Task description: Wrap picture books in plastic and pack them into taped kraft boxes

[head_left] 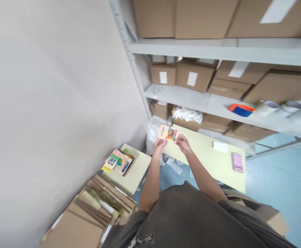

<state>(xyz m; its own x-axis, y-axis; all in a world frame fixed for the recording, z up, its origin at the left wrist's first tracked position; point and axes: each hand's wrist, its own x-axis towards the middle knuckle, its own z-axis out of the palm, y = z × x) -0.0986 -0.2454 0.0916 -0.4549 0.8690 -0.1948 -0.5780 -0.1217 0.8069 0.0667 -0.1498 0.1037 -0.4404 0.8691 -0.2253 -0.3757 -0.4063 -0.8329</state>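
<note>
A thin pink booklet (168, 133) with a bright, many-coloured picture on its cover is held up in front of me, over the near left end of the pale yellow table (207, 160). My left hand (159, 147) is closed on its lower left edge. At the lower right corner, my right hand (182, 142) pinches it between thumb and fingers. The print on the cover is too small to read.
Cardboard boxes (163, 75) fill the shelf rack (217, 51) ahead. A stack of books (120, 162) lies on a small side table (137, 168) at left, near flattened cartons (88, 210). A white box (220, 146) and a blurred pink item (237, 162) lie on the table.
</note>
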